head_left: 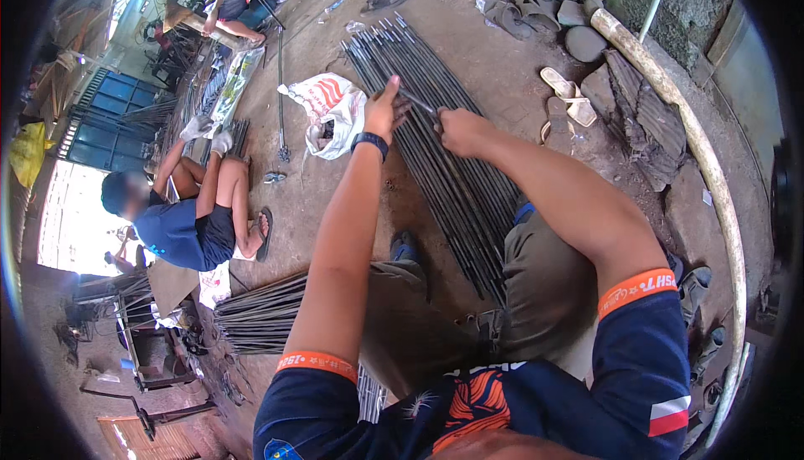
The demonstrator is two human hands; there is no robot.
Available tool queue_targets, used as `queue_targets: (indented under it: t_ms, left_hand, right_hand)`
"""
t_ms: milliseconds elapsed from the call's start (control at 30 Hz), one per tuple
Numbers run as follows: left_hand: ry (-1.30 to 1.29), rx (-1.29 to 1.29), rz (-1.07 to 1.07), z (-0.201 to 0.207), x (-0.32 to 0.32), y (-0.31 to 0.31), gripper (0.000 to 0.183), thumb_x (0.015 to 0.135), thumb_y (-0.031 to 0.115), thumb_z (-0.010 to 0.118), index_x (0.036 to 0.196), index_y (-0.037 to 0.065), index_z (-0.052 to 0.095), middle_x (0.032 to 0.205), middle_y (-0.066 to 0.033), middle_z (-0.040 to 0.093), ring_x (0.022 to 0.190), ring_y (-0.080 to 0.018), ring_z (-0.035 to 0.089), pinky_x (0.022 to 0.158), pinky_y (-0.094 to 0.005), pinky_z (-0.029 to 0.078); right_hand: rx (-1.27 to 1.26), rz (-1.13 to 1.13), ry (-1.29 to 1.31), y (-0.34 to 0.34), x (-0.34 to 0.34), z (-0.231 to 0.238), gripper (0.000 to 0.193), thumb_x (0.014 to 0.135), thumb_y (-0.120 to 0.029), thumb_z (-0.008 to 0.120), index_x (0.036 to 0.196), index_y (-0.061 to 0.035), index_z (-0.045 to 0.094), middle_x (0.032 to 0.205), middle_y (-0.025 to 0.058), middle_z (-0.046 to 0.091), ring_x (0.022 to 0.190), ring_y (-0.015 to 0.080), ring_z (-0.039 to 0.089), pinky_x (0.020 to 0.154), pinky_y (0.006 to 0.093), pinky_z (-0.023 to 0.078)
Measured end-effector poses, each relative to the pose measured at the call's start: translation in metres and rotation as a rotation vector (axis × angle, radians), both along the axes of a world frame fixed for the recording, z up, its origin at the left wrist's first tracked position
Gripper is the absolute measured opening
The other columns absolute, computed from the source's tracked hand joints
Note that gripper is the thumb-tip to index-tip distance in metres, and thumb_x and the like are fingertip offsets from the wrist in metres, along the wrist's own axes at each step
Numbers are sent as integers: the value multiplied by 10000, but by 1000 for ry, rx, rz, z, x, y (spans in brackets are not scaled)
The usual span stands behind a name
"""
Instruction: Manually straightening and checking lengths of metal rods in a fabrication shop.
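Observation:
Both hands are raised over a bundle of long dark metal rods laid on the floor between my legs. A short greyish length of metal rod spans the gap between my hands. My right hand is closed around its nearer end, fingers wrapped. At the other end, my left hand has its thumb up and its darkened fingers curled against the rod. How far the rod runs past my right fist is hidden. The bundle's far ends look lighter and shinier than the rest.
Left of the bundle stands an opened white sack with red print. A co-worker in gloves sits on the floor at left, near another rod bundle. Sandals and a long pale pole lie to the right.

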State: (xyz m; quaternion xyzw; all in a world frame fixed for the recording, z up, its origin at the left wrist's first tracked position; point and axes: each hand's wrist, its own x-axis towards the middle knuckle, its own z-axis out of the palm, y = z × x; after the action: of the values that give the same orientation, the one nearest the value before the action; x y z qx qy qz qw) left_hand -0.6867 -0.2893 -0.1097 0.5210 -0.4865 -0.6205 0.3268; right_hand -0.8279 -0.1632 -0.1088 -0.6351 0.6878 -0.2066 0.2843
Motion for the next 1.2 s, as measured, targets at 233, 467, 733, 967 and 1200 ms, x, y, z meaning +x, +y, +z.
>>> queue_targets:
  t_ms: [233, 467, 733, 967, 1200]
  left_hand:
    - [-39, 118, 239, -55, 71, -40, 641, 838, 571, 466, 1210, 49, 447, 1160, -101, 526, 1063, -255, 486, 933, -447, 315]
    - [14, -38, 6, -17, 2, -3, 779, 738, 605, 612, 1198, -8, 474, 1053, -137, 582, 961, -253, 546, 875, -386, 387]
    - [-18, 27, 103, -15, 13, -14, 683, 731, 607, 616, 1060, 10, 574, 882, -65, 612, 812, -178, 580, 701, -328, 406]
    - [-152, -163, -52, -41, 42, -30, 500, 732, 408, 713, 1000, -2, 613, 935, -100, 630, 816, -191, 584, 767, -326, 441]
    - [-97, -53, -44, -12, 34, -23, 835, 742, 657, 553, 1248, 6, 421, 1236, -174, 473, 1085, -282, 480, 922, -413, 357]
  right_hand:
    - [11, -8, 1, -2, 15, 26, 262, 870, -192, 428, 1020, 4, 518, 982, 223, 601, 956, 378, 567, 806, 471, 442]
    - [46, -17, 9, 3, -5, 4, 259, 869, -184, 426, 1025, -3, 523, 1006, 216, 597, 960, 378, 566, 807, 471, 444]
    - [64, -58, 25, 3, -8, 2, 250, 847, -146, 438, 1033, -1, 522, 1007, 218, 597, 976, 366, 568, 816, 469, 444]
    - [1, -10, 62, -3, -1, 7, 259, 849, -161, 446, 1038, 2, 516, 996, 234, 593, 969, 382, 566, 813, 476, 443]
    - [53, -31, 46, -2, -2, 7, 264, 868, -183, 439, 1053, -10, 512, 1010, 226, 592, 964, 384, 566, 816, 471, 446]
